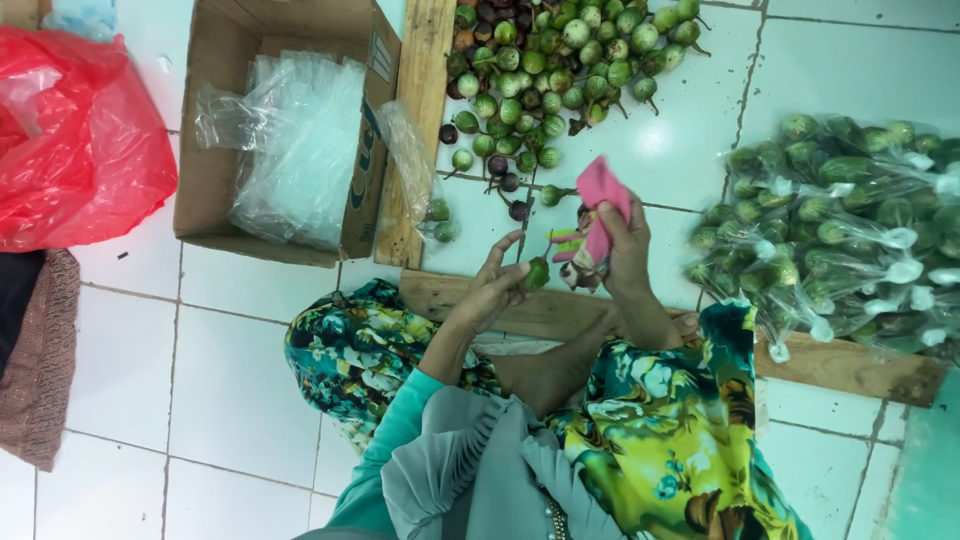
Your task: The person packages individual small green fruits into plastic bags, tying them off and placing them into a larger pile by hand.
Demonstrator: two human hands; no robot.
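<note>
Left hand [495, 283] pinching a small round green eggplant [538, 272] at the fingertips, above the wooden plank [470, 300] (glossy, pale streaks, stem up). Right hand [622, 245] closed on a pink cloth [603, 195]. Loose eggplant pile [545, 70] just beyond; bagged ones [850, 220] to the right.

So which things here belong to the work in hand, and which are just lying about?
In use:
left hand holding a small green eggplant
right hand holding a pink cloth
loose eggplant pile
bagged eggplants
clear bags in the cardboard box

Lying about:
red plastic bag
brown fabric
</note>
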